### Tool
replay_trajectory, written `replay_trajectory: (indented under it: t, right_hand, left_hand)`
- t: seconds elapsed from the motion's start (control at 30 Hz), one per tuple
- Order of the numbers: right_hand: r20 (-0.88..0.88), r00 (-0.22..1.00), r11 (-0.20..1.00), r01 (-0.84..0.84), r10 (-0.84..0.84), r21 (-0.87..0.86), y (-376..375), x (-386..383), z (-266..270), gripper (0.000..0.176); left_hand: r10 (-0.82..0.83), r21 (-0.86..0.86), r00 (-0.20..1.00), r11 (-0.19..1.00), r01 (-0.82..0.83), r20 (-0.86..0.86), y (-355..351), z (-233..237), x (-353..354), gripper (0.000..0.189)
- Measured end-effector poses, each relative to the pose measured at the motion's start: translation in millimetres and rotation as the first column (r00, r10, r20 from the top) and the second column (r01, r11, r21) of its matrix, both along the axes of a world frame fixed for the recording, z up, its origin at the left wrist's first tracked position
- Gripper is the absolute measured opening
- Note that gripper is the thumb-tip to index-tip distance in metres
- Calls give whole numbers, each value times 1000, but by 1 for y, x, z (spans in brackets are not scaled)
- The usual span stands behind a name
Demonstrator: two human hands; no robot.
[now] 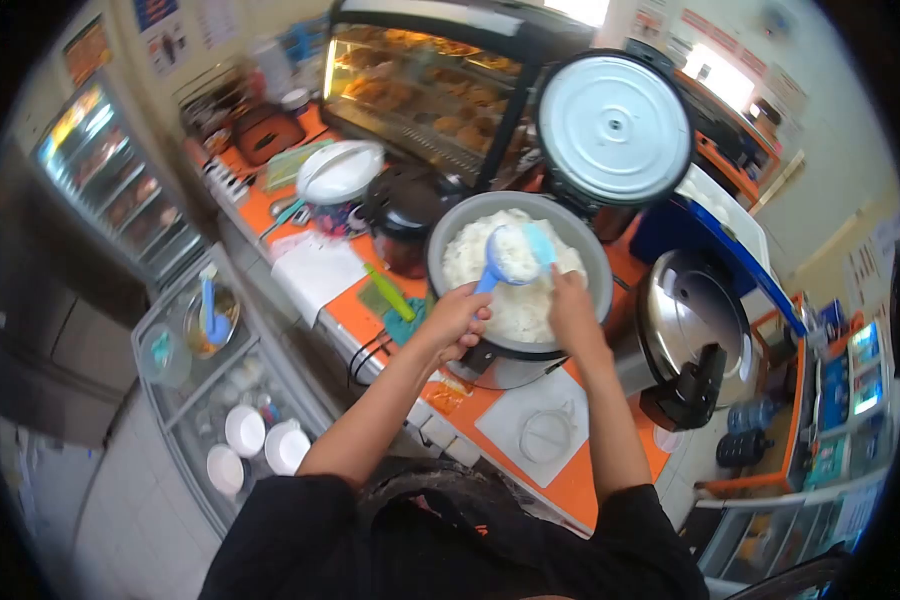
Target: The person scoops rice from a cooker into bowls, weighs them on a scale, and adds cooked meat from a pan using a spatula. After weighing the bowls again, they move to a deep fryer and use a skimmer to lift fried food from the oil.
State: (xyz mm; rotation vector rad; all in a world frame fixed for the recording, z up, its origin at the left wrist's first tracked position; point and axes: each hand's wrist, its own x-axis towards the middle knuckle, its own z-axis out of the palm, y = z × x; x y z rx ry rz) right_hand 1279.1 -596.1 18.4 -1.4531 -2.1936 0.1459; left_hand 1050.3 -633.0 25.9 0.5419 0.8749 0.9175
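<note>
A large round cooker (597,262) full of white rice (515,318) stands on the orange counter, its lid (615,128) raised behind it. My left hand (457,318) is closed around the handle of a blue ladle (490,277), whose bowl holds rice above the pot. In my right hand (574,305) is a light blue paddle (541,243), its blade beside the ladle's bowl. The fingers of my right hand are wrapped around its handle, which is mostly hidden.
Left of the pot are a dark cooker (407,215), a white-lidded container (340,172) and a green-handled utensil (390,292). A steel pressure cooker (692,320) stands right. Behind is a glass food display (420,90). White bowls (245,431) sit on the lower left glass-topped unit.
</note>
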Motion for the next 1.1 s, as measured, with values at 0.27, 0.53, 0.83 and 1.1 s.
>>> replay_trajectory:
  t: [0.27, 0.53, 0.83, 1.1]
  right_hand:
    - [-26, 989, 989, -145, 145, 8, -29, -37, 35, 42]
    - [-515, 845, 919, -307, 144, -247, -88, -115, 32, 37]
    - [-483, 794, 873, -475, 370, -111, -107, -183, -7, 35]
    - [-446, 826, 889, -440, 345, -128, -132, -177, 0, 35]
  left_hand:
    - [67, 78, 984, 994, -81, 168, -39, 0, -41, 17]
    - [400, -47, 902, 916, -398, 162, -209, -6, -162, 39]
    - [351, 294, 39, 834, -466, -935, -384, -168, -225, 73]
    - [16, 15, -1, 912, -410, -1000, -390, -197, -201, 88]
